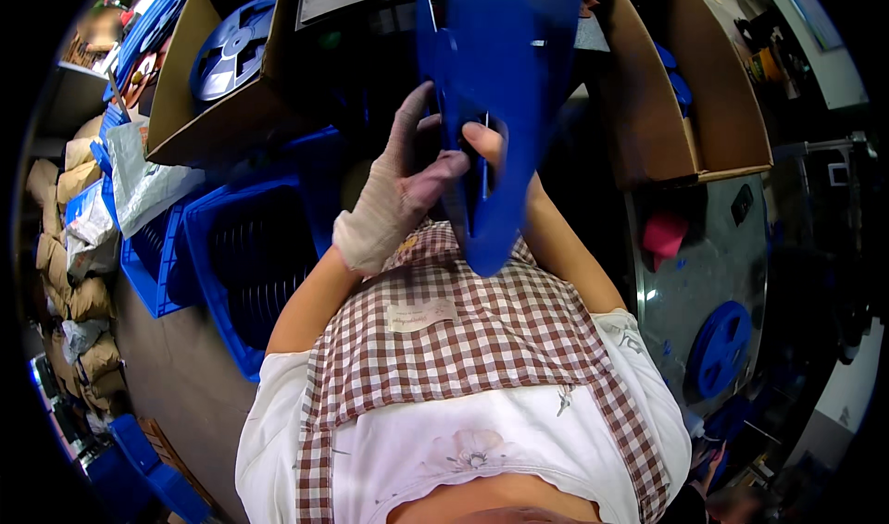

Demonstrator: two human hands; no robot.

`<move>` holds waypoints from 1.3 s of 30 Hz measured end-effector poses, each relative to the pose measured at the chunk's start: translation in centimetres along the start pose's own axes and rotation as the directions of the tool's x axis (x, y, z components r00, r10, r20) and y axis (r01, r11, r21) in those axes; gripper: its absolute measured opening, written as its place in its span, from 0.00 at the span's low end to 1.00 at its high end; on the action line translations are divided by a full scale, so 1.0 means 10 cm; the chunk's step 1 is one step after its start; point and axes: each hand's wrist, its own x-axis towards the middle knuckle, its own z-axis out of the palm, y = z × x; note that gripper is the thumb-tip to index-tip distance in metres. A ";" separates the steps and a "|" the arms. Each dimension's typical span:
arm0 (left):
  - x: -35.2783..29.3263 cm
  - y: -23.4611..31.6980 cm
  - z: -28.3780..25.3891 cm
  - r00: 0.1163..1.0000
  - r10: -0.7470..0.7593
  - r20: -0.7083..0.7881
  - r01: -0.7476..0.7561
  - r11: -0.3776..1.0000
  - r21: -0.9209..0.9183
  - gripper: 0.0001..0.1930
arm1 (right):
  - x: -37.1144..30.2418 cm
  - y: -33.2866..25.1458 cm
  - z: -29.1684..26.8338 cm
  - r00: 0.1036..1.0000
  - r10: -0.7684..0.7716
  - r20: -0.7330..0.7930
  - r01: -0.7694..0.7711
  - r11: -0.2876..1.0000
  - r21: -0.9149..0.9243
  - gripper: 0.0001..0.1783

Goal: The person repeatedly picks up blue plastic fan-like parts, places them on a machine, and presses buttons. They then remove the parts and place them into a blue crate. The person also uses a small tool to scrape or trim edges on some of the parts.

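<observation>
- Several brown sacks are piled along the far left of my view, probably stacked to save floor room.
- Next, a white plastic bag drapes over a blue crate; I cannot tell whether it covers anything.
- Just beside it, a second blue crate sits low by the left elbow, close enough, I judge, to be served without stepping. Pale parallel lines inside could be disc edges or slots.
- Beyond the crates, an open cardboard box has a spoked blue reel leaning inside, perhaps tilted so its rim is easy to catch.
- Centrally, I see the left hand, in a pale glove, thumb and fingers against the edge of a large blue reel; how firmly they press, I cannot tell.
- That reel stands edge-on before the checked apron, blurred. The right hand grips it through an opening, likely because that gives a hold inside the rim.
- Rightward, another cardboard box contains blue parts, and a grey surface carries a blue disc lying flat, presumably for stability.
</observation>
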 end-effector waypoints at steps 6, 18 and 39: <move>-0.03 -0.50 -0.26 0.974 0.164 -0.158 -0.207 0.928 -0.309 0.26 | 0.10 -0.06 0.20 0.979 -0.187 0.081 0.203 0.884 -0.421 0.45; 0.05 -0.56 -0.50 0.843 -0.144 -0.519 -0.032 0.948 -0.316 0.34 | 0.16 -0.11 0.24 0.964 -0.217 0.156 0.267 0.750 -0.605 0.37; 0.06 -0.49 -0.30 0.932 0.060 -0.358 -0.168 0.946 -0.277 0.30 | 0.16 -0.16 0.14 0.987 -0.089 0.137 0.152 0.806 -0.572 0.35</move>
